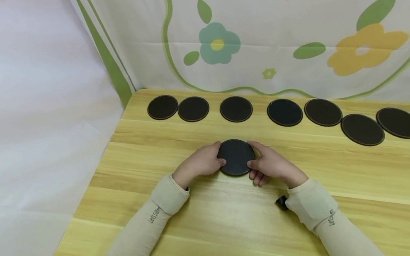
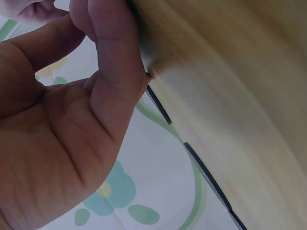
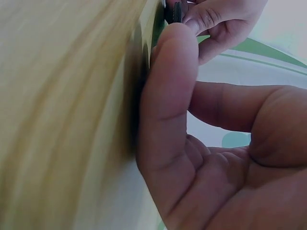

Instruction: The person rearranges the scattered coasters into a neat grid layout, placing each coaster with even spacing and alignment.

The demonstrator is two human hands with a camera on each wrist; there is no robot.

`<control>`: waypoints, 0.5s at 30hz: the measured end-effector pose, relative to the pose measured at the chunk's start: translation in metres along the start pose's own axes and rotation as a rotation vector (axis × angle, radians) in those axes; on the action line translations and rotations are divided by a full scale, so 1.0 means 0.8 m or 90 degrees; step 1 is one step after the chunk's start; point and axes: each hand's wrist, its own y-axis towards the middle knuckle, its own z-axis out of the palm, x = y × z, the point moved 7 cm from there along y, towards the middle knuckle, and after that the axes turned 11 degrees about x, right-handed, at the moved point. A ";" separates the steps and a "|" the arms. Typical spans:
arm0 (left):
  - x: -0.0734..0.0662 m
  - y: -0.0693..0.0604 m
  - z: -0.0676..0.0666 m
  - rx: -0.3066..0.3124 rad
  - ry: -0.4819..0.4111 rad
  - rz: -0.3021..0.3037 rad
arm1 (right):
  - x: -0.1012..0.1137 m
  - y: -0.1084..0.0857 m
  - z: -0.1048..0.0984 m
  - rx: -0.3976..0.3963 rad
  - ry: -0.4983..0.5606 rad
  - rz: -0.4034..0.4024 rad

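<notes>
Both hands pinch one black round disc point(image 1: 236, 157) between them near the middle of the wooden table. The left hand point(image 1: 204, 160) holds its left edge, thumb on top and fingers at the rim. On the right edge, the right hand point(image 1: 269, 164) has its thumb on top, with other fingers curled below. The left wrist view shows the left hand point(image 2: 72, 115) close above the wood, the disc hidden behind it. In the right wrist view the right hand point(image 3: 206, 143) is near the table, with a dark edge of the disc point(image 3: 177, 12) beyond its fingertip.
Several more black discs lie along the table's back edge, from the far left disc point(image 1: 163, 107) to the far right one point(image 1: 399, 123). A small black object point(image 1: 282, 203) sits by the right cuff. A flowered curtain point(image 1: 254, 27) hangs behind the table.
</notes>
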 end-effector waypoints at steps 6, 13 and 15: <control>-0.002 -0.002 -0.001 0.000 -0.006 -0.001 | 0.003 -0.002 0.001 -0.001 -0.002 -0.002; -0.001 -0.002 -0.001 -0.003 -0.013 0.001 | 0.004 -0.003 0.001 -0.007 -0.006 -0.001; 0.000 -0.002 -0.001 -0.002 -0.022 0.000 | 0.003 -0.003 0.001 -0.007 -0.007 0.000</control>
